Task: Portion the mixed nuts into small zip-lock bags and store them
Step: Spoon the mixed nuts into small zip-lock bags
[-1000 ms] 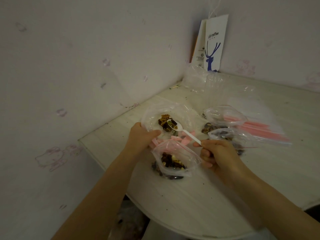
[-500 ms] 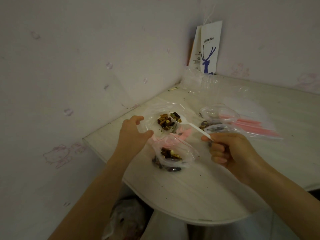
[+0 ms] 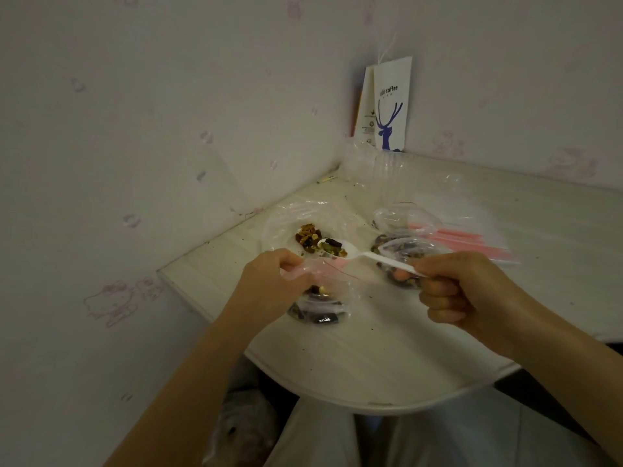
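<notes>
Fingers [image 3: 288,262] of the left hand [image 3: 269,284] pinch a bag rim; a loaded spoon waits.
That pinch lifts the mouth of the small zip-lock bag [image 3: 320,308], which sits partly filled on the table [image 3: 371,358]. Behind it the mixed nuts [image 3: 306,237] lie in a big bag [image 3: 279,224]. The heaped spoon [image 3: 367,256] hovers just beyond the rim, its handle end gripped in the right hand [image 3: 451,291]. If the limp mouth sags or the spoon tilts, nuts would probably scatter.

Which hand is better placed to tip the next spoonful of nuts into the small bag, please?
The right hand: it grips the white spoon, loaded with nuts and poised just beyond the small bag. The left hand is busy pinching that bag's mouth open.
</notes>
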